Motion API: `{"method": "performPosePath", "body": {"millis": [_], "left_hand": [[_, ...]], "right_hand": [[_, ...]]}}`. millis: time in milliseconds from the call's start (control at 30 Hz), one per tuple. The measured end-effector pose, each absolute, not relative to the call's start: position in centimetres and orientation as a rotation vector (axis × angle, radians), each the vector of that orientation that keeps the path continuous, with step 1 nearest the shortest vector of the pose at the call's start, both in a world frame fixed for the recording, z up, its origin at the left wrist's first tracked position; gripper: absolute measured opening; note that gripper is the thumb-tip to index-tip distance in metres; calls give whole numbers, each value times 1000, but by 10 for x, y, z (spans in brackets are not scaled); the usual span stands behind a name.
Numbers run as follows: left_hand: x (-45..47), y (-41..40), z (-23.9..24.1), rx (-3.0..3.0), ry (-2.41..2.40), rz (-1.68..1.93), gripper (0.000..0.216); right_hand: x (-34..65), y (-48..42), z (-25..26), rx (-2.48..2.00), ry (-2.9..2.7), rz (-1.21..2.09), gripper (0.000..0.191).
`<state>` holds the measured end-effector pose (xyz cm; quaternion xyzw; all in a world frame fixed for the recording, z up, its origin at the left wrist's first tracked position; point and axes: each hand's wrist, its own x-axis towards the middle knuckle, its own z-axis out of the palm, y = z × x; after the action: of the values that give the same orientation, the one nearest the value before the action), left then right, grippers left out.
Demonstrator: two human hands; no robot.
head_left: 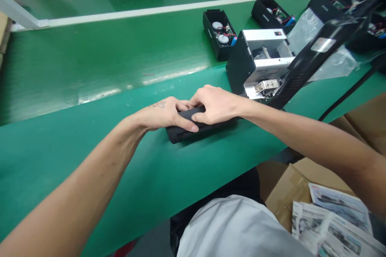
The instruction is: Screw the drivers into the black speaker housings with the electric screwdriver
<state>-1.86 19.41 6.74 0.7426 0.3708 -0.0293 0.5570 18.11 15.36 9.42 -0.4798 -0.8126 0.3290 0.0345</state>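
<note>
A long black casing with a rounded edge, perhaps a speaker housing (176, 134), lies on the green mat in front of me. Gripping its left part from above is my left hand (170, 114), thumb laid along the near side. My right hand (212, 106) is closed over the middle of the same housing, its thumb pressing on top and its fingertips close to the left hand's. The far side of the housing is hidden behind my hands. Just beyond my right wrist stands a metal machine (268, 64) with a black side panel.
An open black housing (221, 36) with round speakers and wires sits beyond the machine on the green conveyor (99, 56). Another open housing (273, 14) is further right. A black arm (316, 56) slants up beside clear plastic bags (334, 62). Cardboard boxes (289, 192) stand lower right.
</note>
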Motion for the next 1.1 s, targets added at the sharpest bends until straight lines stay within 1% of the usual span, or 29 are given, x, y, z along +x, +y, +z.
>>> {"method": "performPosePath", "body": {"millis": [67, 100, 233, 333, 433, 533, 567, 633, 700, 800, 933, 1100], "left_hand": [[-19, 195, 66, 1724, 904, -68, 30], [-20, 194, 66, 1710, 917, -68, 31], [-35, 174, 68, 1560, 910, 60, 31], [-53, 146, 76, 1357, 1022, 301, 33], [-54, 122, 93, 1237, 1145, 669, 33], [-30, 110, 114, 1143, 1169, 1011, 36], [-20, 110, 120, 1130, 1166, 1090, 39], [0, 111, 132, 1130, 1171, 1213, 44], [13, 115, 140, 1141, 1193, 1315, 46], [20, 123, 142, 1142, 1229, 1424, 48], [14, 130, 134, 1136, 1270, 1442, 52], [5, 132, 132, 1102, 1271, 1370, 58]], "right_hand": [[182, 153, 91, -1471, -2372, 886, 29], [184, 152, 90, -1456, -2267, 823, 30], [204, 129, 98, -1329, -1759, 588, 21], [216, 97, 95, -1229, -1348, 555, 24], [205, 79, 78, -1130, -1083, 720, 29], [175, 94, 74, -973, -1012, 1051, 59], [165, 103, 81, -882, -1008, 1125, 67], [149, 123, 103, -709, -1016, 1190, 76], [139, 139, 128, -606, -1017, 1207, 80], [134, 152, 151, -567, -993, 1251, 79], [131, 154, 149, -581, -918, 1299, 77], [132, 147, 141, -535, -934, 1361, 85]]}}
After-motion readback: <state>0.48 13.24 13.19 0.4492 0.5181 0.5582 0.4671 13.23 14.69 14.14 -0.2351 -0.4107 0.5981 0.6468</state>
